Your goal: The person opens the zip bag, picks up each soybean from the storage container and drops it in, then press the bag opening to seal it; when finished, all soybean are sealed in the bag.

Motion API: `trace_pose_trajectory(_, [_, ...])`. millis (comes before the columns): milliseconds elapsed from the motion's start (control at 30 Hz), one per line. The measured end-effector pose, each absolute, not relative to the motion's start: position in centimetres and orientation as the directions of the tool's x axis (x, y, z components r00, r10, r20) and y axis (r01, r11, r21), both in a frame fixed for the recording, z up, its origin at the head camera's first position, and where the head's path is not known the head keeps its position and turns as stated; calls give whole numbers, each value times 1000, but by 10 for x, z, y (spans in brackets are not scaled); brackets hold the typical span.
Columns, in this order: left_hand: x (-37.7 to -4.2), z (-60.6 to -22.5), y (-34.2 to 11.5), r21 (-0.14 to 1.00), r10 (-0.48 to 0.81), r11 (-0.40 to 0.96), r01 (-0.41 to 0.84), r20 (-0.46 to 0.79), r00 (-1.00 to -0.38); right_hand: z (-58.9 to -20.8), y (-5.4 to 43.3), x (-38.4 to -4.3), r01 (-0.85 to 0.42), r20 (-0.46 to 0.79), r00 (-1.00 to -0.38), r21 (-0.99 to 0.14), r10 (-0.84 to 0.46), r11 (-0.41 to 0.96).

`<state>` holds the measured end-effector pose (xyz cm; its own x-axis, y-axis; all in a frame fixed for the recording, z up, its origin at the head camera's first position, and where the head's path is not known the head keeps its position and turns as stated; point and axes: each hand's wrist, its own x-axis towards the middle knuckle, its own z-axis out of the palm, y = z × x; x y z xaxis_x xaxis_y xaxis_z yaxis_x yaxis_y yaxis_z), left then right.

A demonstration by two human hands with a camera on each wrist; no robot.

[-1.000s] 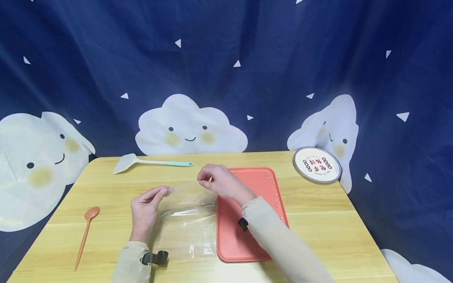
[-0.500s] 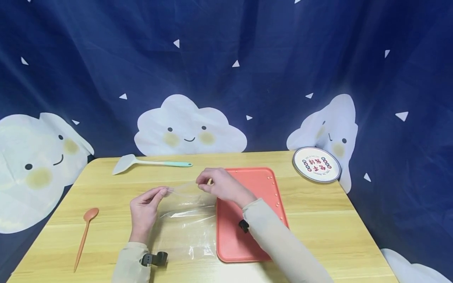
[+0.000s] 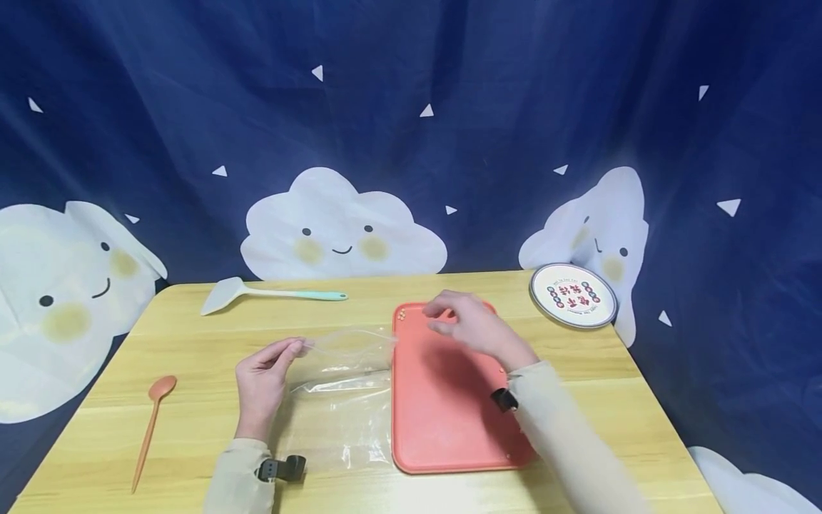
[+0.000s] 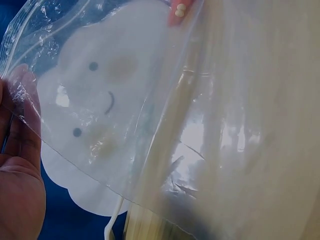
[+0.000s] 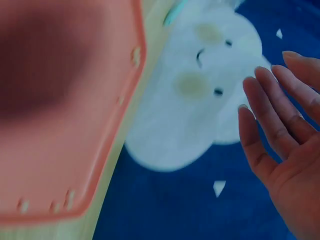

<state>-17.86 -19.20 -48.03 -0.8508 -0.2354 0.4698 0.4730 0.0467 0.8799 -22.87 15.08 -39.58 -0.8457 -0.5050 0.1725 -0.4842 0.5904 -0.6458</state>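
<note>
A clear plastic zip bag (image 3: 340, 400) lies on the table, its mouth edge lifted at the left corner. My left hand (image 3: 265, 382) pinches that corner between thumb and fingers; the left wrist view shows the clear film (image 4: 115, 150) stretching away from the fingers. My right hand (image 3: 478, 328) hovers over the coral-red tray (image 3: 443, 435) with nothing in it, and in the right wrist view its fingers (image 5: 280, 120) are relaxed and apart. A few small pale bits (image 3: 402, 314) sit in the tray's far left corner, and others lie along its edges (image 5: 136, 56).
A white spatula (image 3: 226, 294) with a mint handle lies at the back left of the table. An orange spoon (image 3: 154, 414) is at the left. At the back right stands an oval plate (image 3: 574, 296) with red writing. A blue curtain (image 3: 385, 143) hangs behind.
My right hand has let go of the bag's right side and moved right, over the tray, uncovering the tray's far left corner. The left hand keeps its pinch on the bag.
</note>
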Motion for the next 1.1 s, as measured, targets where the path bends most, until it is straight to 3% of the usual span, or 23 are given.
trace_pose_trajectory(633, [-177, -484, -195, 880, -258, 56, 472, 470, -844, -450, 237, -205, -465, 59, -853, -537, -519, 704])
trace_pose_trajectory(1100, [-176, -484, -196, 886, -266, 64, 460, 459, -848, -473, 245, -201, -498, 40, -849, -392, -526, 773])
